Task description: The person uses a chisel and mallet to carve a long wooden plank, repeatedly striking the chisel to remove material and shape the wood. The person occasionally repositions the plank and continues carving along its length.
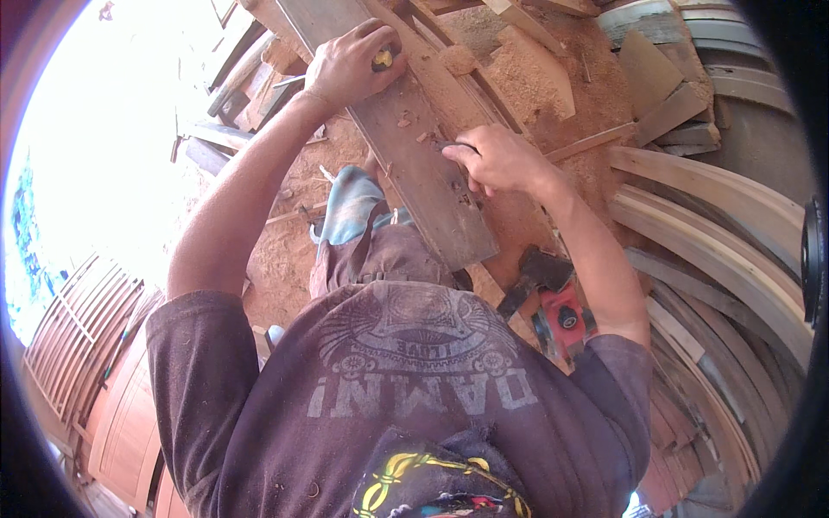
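A long brown board slopes across the middle, its near end close to my lap. At its far part, my left hand is closed around a small yellow-and-black object, mostly hidden by the fingers, so its kind is unclear. Over the board's right edge, my right hand grips a thin dark tool, whose tip points left across the wood. A few wood chips lie on the surface near that tip. Small dark gouges show along the edge below my right hand.
A red-and-black power tool sits beside my right elbow. Curved wooden pieces are stacked along the right. Offcuts and sawdust cover the ground ahead. Slatted and panelled woodwork stands at the lower left.
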Demonstrator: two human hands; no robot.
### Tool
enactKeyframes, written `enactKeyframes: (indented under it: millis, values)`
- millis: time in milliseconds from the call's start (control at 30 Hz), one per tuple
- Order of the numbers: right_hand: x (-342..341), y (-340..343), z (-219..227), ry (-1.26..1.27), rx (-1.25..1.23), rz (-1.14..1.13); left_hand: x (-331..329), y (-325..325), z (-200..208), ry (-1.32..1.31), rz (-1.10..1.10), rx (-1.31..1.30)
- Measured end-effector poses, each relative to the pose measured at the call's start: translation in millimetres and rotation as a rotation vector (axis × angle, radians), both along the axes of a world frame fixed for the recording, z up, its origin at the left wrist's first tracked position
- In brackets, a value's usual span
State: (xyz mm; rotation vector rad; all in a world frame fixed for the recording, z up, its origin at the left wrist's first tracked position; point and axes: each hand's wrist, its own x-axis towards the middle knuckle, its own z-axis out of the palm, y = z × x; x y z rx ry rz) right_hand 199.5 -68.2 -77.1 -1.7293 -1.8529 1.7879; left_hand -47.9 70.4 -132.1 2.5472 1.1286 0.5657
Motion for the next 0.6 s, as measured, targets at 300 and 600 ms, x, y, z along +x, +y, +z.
enactKeyframes:
  millis: [300, 600]
  values:
    - [4, -53, -59, -0.062, 0.895, 0.003, 2, 0, 5, 0.052, -0.002, -0.041]
    - [27, -39, -58, 0.023, 0.499, -0.768, 3, 4, 1, 0.038, -0.024, -0.015]
